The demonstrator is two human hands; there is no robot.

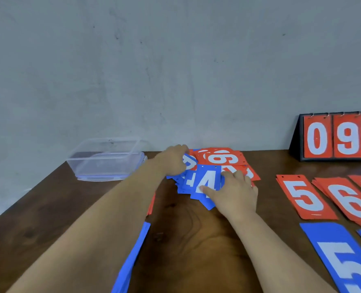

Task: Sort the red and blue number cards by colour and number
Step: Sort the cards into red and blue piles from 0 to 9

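Note:
A mixed heap of red and blue number cards (224,159) lies at the far middle of the wooden table (196,229). A blue 4 card (205,176) is on top at the front. My right hand (232,191) rests on the heap, thumb and fingers spread over the blue 4. My left hand (173,160) reaches into the heap's left side, fingers curled onto a blue card (189,162) there. Sorted cards lie at right: a red 5 (304,197), a red 6 (353,204) and a blue 5 (340,259).
A clear plastic box (105,160) stands at the back left by the wall. A flip scoreboard (334,137) showing red 0 and 9 stands at the back right. A blue card (133,256) and a red edge (152,205) peek out beneath my left forearm.

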